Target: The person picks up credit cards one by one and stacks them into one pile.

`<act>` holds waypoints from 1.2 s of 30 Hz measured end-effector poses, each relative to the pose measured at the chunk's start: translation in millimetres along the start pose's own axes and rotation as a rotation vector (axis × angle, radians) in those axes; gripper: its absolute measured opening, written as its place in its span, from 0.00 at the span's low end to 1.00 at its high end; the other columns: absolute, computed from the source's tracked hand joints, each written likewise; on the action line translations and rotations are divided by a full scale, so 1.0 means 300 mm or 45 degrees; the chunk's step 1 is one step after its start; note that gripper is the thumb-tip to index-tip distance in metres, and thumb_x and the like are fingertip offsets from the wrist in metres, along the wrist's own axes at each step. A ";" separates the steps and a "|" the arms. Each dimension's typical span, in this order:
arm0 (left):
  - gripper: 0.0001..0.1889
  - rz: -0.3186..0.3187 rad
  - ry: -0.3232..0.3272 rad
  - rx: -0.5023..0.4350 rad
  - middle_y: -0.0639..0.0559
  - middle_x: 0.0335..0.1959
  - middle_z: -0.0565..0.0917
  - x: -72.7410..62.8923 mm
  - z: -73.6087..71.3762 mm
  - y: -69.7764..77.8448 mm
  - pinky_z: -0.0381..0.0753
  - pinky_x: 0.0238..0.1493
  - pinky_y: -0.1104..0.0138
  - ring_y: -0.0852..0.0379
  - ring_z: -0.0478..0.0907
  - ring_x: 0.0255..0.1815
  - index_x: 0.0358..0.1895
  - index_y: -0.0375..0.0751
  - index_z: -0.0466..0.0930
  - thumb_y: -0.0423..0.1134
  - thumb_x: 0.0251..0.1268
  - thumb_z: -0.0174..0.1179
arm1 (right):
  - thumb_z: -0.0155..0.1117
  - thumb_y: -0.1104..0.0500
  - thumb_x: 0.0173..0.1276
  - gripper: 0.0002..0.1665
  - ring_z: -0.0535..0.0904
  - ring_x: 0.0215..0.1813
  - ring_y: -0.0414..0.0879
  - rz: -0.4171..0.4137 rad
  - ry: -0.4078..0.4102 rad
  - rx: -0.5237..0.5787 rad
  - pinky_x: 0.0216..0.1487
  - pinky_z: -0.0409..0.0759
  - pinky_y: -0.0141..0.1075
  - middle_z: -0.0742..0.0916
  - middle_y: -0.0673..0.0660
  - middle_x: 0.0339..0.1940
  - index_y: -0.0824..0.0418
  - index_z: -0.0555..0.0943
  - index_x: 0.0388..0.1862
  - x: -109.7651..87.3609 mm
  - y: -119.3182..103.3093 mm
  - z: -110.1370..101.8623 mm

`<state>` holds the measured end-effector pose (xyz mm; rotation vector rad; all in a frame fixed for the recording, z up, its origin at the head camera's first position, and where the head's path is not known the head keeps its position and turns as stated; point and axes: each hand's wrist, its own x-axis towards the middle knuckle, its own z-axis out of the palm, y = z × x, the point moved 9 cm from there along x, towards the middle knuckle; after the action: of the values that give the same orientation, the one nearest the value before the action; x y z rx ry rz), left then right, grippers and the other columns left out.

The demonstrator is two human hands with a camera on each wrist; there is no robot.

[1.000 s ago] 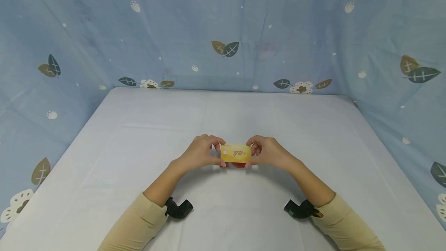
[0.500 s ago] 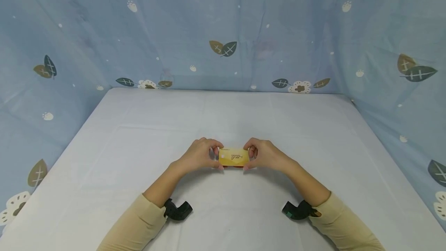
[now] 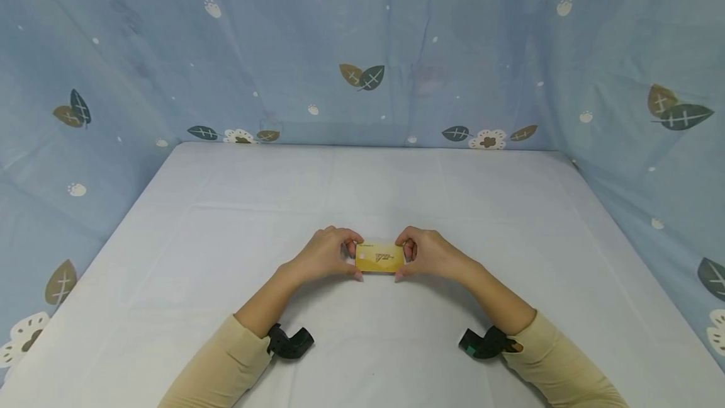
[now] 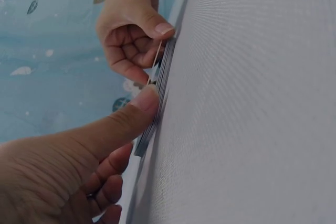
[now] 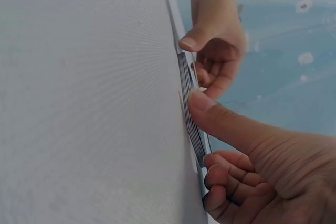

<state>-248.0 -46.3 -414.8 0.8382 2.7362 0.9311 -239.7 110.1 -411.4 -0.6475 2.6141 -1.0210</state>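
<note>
Both hands hold one yellow bank card (image 3: 379, 259) by its short ends, near the middle of the table. My left hand (image 3: 324, 255) pinches its left end between thumb and fingers. At the opposite end, my right hand (image 3: 432, 257) does likewise. Beneath the card lies a stack of thin cards (image 4: 165, 66), seen edge-on in both wrist views. The yellow card's pale edge (image 5: 196, 72) shows slightly tilted against the stack, with a narrow gap at one side. From the head view the yellow card hides the stack.
A white cloth (image 3: 255, 194) covers the table. Blue leaf-printed curtains (image 3: 272, 36) stand along the back and both sides. Black devices (image 3: 291, 342) are strapped at both wrists, below beige sleeves.
Both hands have brought the yellow card a little lower and nearer. It now covers the red and pale patches that showed under its front edge. The head view has shifted slightly.
</note>
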 end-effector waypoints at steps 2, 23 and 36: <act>0.32 -0.004 -0.006 -0.001 0.64 0.28 0.76 0.000 0.004 -0.002 0.65 0.44 0.65 0.62 0.67 0.33 0.48 0.42 0.80 0.50 0.33 0.79 | 0.82 0.56 0.41 0.33 0.72 0.29 0.40 0.000 -0.002 0.000 0.30 0.72 0.29 0.78 0.51 0.26 0.66 0.76 0.44 0.000 0.001 0.003; 0.30 -0.090 -0.070 -0.118 0.61 0.30 0.77 -0.013 0.024 -0.036 0.66 0.39 0.67 0.60 0.67 0.34 0.49 0.40 0.79 0.45 0.37 0.78 | 0.82 0.57 0.41 0.33 0.74 0.32 0.41 0.024 -0.010 0.021 0.33 0.75 0.30 0.80 0.51 0.29 0.67 0.77 0.45 0.000 0.004 0.018; 0.30 -0.092 -0.093 -0.172 0.60 0.32 0.76 -0.014 0.029 -0.052 0.65 0.41 0.65 0.58 0.66 0.36 0.50 0.41 0.78 0.44 0.39 0.77 | 0.82 0.57 0.40 0.34 0.74 0.32 0.42 0.025 -0.024 0.029 0.33 0.75 0.30 0.80 0.52 0.30 0.67 0.76 0.45 0.008 0.004 0.021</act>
<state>-249.2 -54.1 -431.3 0.7303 2.5898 1.0354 -239.6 106.2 -417.0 -0.6219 2.5838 -1.0329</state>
